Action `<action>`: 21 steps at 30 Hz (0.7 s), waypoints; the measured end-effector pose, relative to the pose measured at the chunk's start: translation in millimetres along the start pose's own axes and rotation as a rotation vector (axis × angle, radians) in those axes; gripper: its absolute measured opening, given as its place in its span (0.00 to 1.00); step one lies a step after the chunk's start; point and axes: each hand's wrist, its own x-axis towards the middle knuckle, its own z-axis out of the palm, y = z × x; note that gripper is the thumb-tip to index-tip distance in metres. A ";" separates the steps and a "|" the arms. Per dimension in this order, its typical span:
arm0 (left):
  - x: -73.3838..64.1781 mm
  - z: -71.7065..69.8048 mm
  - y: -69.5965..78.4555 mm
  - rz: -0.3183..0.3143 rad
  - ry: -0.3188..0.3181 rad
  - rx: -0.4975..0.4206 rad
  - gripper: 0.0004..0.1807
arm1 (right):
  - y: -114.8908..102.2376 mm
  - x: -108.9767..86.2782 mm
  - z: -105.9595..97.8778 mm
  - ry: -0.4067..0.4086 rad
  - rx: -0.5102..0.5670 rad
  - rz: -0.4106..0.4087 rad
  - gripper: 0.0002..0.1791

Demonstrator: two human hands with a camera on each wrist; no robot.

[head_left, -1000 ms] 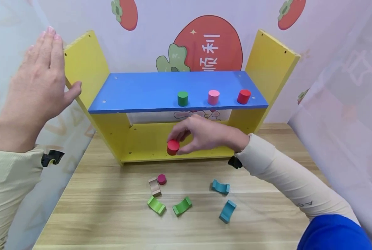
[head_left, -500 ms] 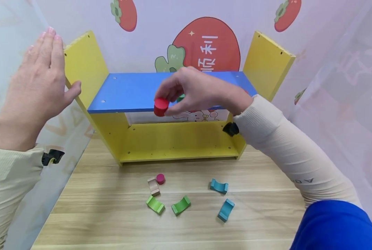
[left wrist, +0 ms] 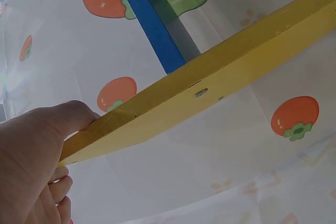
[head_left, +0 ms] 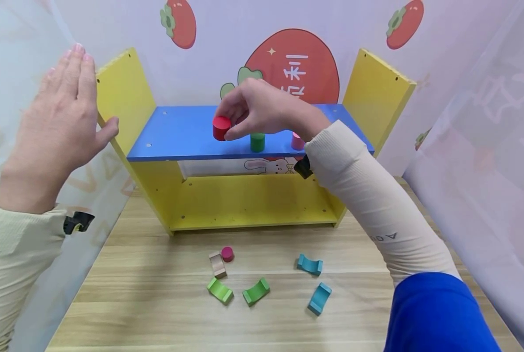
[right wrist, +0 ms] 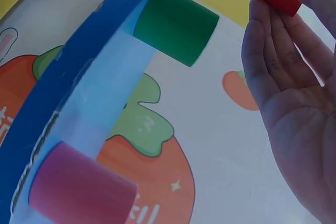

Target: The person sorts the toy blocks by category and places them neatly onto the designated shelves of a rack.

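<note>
A red wooden cylinder (head_left: 221, 128) is pinched between the thumb and fingers of my right hand (head_left: 262, 108), over the blue shelf board (head_left: 173, 134). A green cylinder (head_left: 257, 142) and a pink cylinder (head_left: 298, 141) stand on that board, partly covered by my right hand and sleeve; both show whole or nearly so in the right wrist view. My left hand (head_left: 61, 122) is at the yellow left side panel (head_left: 127, 93). In the left wrist view its thumb lies over the panel's edge (left wrist: 173, 90), with the fingers on the opposite side.
On the wooden table (head_left: 125, 293) in front lie a magenta cylinder (head_left: 227, 253), a natural wood curved block (head_left: 217, 264), two green curved blocks (head_left: 256, 292) and two teal curved blocks (head_left: 319, 298). A yellow right side panel (head_left: 378, 93) and lower yellow board (head_left: 253, 200) complete the frame.
My right hand has risen from in front of the lower yellow board to over the blue board, carrying the red cylinder up and left. My left hand has stayed at the side panel.
</note>
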 end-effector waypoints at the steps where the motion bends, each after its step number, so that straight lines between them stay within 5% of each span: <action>1: 0.3 -0.1 0.3 -0.001 -0.003 0.000 0.53 | 1.5 1.4 1.0 -0.002 -0.005 0.007 0.18; 21: 1.2 -0.6 -1.4 -0.015 -0.023 -0.014 0.53 | 15.2 18.8 20.0 -0.069 -0.062 0.073 0.17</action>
